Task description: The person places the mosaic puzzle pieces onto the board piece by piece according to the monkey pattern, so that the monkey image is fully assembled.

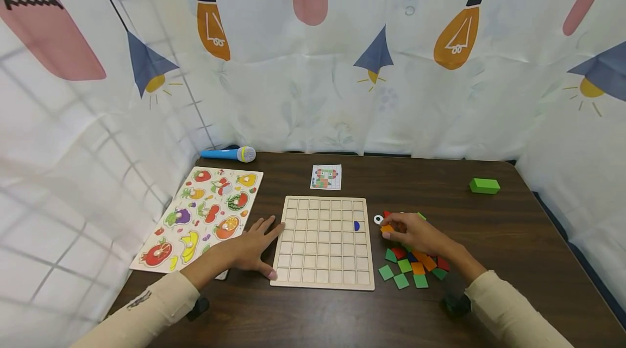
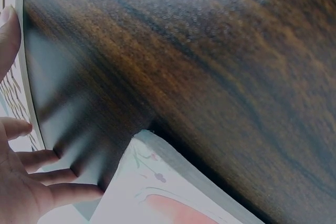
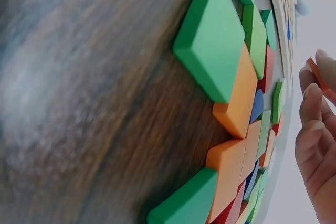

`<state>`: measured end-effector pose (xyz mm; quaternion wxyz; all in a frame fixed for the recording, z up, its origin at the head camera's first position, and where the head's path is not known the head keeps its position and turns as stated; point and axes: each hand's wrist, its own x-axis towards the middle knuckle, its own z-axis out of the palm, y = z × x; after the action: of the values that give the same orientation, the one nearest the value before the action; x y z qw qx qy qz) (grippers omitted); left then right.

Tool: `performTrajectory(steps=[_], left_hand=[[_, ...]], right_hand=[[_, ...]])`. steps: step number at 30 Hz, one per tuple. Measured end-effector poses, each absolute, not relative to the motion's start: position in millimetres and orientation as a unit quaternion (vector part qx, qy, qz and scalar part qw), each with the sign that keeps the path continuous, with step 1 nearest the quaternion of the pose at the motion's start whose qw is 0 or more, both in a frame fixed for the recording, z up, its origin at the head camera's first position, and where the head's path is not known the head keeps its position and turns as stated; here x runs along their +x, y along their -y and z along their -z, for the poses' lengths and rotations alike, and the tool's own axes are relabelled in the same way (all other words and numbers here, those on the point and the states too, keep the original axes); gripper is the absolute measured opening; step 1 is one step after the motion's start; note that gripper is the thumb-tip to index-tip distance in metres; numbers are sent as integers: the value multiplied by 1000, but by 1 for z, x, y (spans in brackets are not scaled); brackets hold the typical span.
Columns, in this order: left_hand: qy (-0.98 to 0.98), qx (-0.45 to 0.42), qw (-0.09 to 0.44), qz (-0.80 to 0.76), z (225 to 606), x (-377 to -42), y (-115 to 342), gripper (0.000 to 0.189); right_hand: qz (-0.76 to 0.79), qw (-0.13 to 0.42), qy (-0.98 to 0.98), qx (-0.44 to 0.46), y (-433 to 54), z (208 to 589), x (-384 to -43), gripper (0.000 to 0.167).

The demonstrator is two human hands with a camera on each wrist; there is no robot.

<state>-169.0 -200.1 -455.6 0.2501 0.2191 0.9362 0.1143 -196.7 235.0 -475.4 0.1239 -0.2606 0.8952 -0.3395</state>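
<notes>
A wooden grid board [image 1: 323,278] lies on the table with a dark blue half-round piece [image 1: 357,225] in one cell near its right side. My left hand [image 1: 251,250] has its fingers spread, with fingertips and thumb touching the board's left edge. Over the heap at the board's right, my right hand [image 1: 415,232] pinches an orange tile [image 3: 315,70] between thumb and fingers. Below that hand lie loose green tiles [image 3: 212,38], orange tiles [image 3: 241,95] and several red and blue ones. A round white eye piece [image 1: 378,219] sits beside the fingertips; the hand hides part of the heap.
A fruit puzzle board [image 1: 200,220] lies left, close to my left forearm. Behind the grid board is a small pattern card [image 1: 325,177]. A blue toy microphone [image 1: 227,154] lies back left, and a green block [image 1: 484,186] stands back right. A printed curtain [image 1: 303,103] borders the table.
</notes>
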Motion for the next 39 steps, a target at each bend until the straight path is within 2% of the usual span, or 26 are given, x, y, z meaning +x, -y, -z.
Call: performTrajectory(steps=[17,28,39], left_hand=[[-936,220,246,-118,453,-167,199,115],[-936,223,245,-116,454,-168,200,116],[-937,223,244,-115,454,-168,200,115]], right_hand=[[388,165,-869,-261,-217,472,-197,37],[390,133,-873,-259,-199,472,-200,31],[403,132,-865,-268,-191,475,-205,33]])
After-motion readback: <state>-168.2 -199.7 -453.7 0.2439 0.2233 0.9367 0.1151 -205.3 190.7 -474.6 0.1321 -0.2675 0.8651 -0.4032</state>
